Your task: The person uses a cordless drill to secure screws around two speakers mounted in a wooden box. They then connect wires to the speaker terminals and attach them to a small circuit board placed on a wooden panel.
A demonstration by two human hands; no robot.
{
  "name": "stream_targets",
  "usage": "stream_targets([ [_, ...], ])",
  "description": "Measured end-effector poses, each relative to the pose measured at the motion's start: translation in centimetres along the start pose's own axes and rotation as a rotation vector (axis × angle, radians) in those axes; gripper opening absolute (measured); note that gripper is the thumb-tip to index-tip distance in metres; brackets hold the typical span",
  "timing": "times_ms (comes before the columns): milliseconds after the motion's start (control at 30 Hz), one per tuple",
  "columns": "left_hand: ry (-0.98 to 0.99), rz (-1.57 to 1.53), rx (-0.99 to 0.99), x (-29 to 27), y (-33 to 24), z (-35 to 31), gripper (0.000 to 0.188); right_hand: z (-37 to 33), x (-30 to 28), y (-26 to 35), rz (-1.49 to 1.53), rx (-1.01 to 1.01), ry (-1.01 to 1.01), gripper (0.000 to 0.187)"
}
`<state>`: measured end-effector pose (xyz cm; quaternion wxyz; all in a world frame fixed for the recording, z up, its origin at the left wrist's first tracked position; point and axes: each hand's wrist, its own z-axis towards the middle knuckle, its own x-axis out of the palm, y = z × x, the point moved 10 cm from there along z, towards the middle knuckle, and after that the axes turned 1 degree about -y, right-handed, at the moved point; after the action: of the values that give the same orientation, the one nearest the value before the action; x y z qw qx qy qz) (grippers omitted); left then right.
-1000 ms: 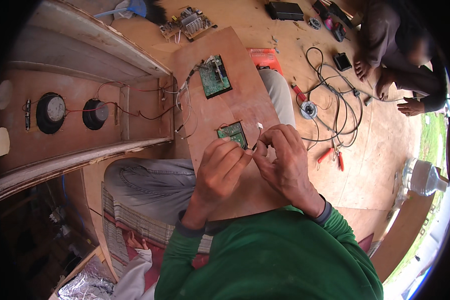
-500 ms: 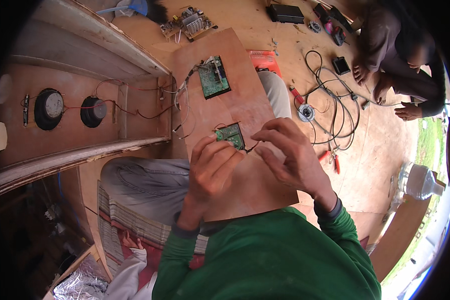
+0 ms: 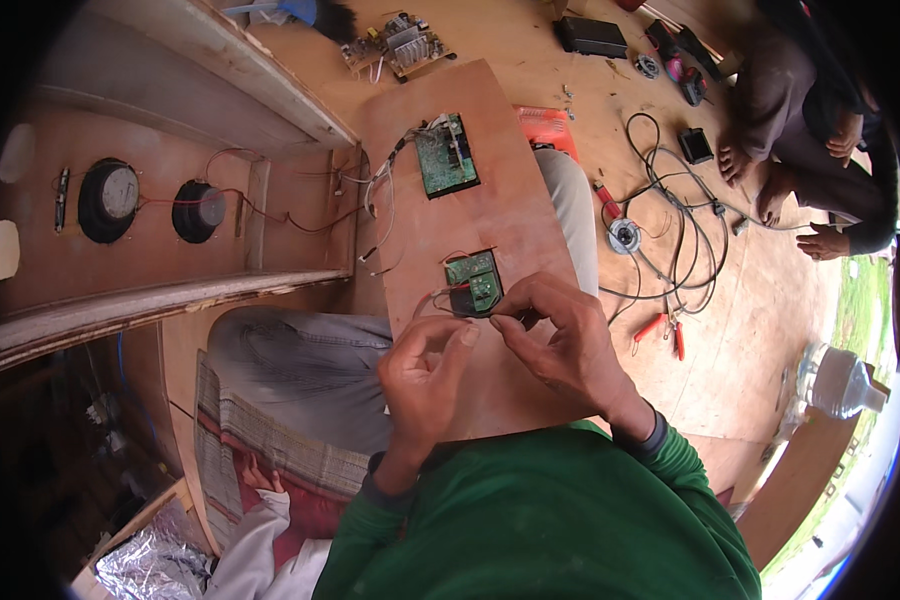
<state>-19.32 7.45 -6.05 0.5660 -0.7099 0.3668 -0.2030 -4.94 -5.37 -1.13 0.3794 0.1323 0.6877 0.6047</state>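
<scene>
A brown wooden panel (image 3: 515,225) lies across my lap with two cut-outs. The near cut-out holds a small green circuit board (image 3: 482,282) with thin red and dark wires. Right beside its lower corner, my right hand (image 3: 570,345) is closed in a pinch on what looks like a thin wire. My left hand (image 3: 422,372) is just below the board, fingers curled and thumb near the index finger; anything between them is too small to make out. A larger green board (image 3: 444,160) sits in the far cut-out, with a bundle of wires (image 3: 382,185) on its left.
On the left, a wooden box (image 3: 220,120) holds two black round speakers (image 3: 109,200), wired in red. At right lie a tangled black cable (image 3: 682,235) and red-handled pliers (image 3: 678,340). Another person (image 3: 805,150) sits beyond; another loose board (image 3: 410,45) lies at the back.
My left hand has moved down off the small board, uncovering it and its red wires. My right hand has come down and inward to the board's lower corner.
</scene>
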Motion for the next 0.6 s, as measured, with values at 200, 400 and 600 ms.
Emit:
stream_targets([
  [200,-0.078,-0.17,0.124,0.5,-0.1,-0.6,0.011,-0.9,2.1,-0.9,0.085,0.142,0.008,0.012],
  [400,-0.134,-0.017,0.205,0.6,-0.9,-0.8,0.01,-0.6,2.0,-1.0,-0.048,0.189,-0.057,0.015],
  [600,-0.058,-0.062,0.217,1.0,-0.5,0.1,0.008,-0.8,1.6,-1.5,-0.117,0.24,-0.109,0.016],
])
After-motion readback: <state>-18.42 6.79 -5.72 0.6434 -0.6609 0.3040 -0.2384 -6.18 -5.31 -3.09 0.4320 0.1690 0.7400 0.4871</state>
